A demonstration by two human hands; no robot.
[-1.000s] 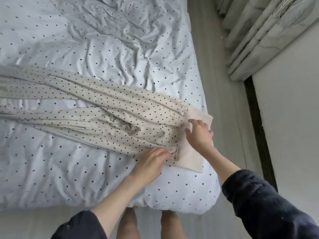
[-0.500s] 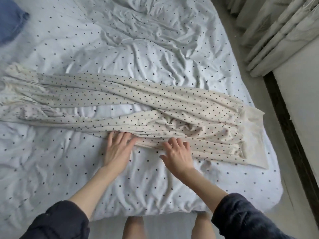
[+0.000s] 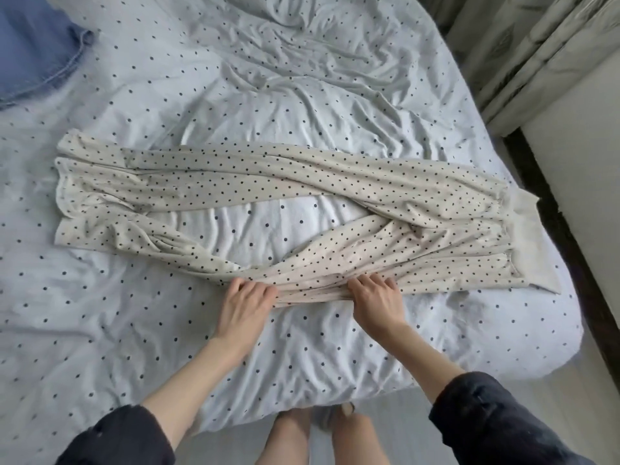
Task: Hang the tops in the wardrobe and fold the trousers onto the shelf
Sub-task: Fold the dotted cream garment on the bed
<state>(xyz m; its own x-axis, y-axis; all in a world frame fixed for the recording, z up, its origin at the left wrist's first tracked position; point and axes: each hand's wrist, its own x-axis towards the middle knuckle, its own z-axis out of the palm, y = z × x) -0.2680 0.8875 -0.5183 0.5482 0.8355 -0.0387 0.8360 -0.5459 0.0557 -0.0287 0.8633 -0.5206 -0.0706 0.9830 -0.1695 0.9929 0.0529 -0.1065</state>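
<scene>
— Any lettering on your feed?
— None that I can read. The trousers (image 3: 255, 182) and the bed sheet (image 3: 302, 95) carry only dots; I see no label, brand or number.

1. Both arms reach forward, in dark sleeves pushed up.
2. The left hand (image 3: 244, 302) lies palm down, fingers curled.
3. The right hand (image 3: 378, 302) lies palm down too, fingers curled.

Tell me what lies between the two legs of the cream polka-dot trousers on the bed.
Only bare pale-blue dotted bedsheet shows in the gap between the cream polka-dot trousers' legs, in the head view.
</scene>
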